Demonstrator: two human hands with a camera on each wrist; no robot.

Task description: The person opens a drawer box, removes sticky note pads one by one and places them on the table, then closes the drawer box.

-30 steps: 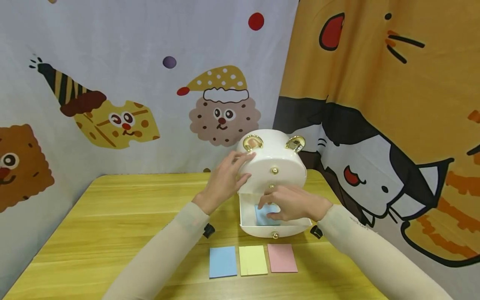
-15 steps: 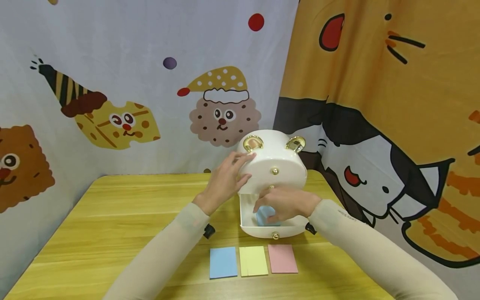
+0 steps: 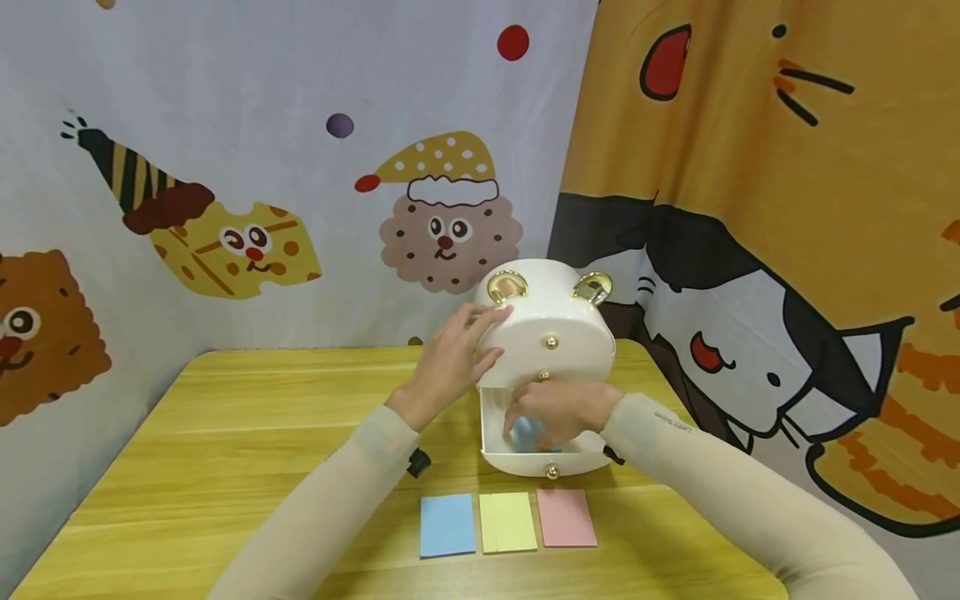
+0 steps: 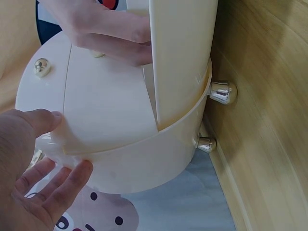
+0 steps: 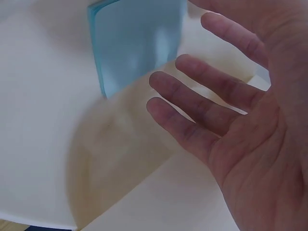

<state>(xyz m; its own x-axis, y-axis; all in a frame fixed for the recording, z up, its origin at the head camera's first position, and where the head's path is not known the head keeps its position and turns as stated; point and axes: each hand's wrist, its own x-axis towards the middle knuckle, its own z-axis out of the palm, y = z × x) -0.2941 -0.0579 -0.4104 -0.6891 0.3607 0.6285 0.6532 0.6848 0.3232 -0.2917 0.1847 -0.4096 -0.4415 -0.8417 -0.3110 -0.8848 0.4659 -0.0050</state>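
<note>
A blue sticky note pad lies in the pulled-out bottom drawer of a white bear-eared storage box. My right hand reaches over the pad inside the drawer, its thumb and index finger on either side of it. The right wrist view shows my fingers spread, with the sticky note pad beyond their tips; the thumb's contact is hidden. Against the box's left side rests my left hand. In the left wrist view its thumb touches the front and the other fingertips the rounded side.
In front of the drawer, a blue pad, a yellow pad and a pink pad lie in a row on the wooden table. Gold knobs stick out from the drawer fronts. Printed curtains hang behind.
My right hand has moved left and slightly deeper over the blue sticky note pad in the drawer, covering more of it. The left hand stays in place on the box.
</note>
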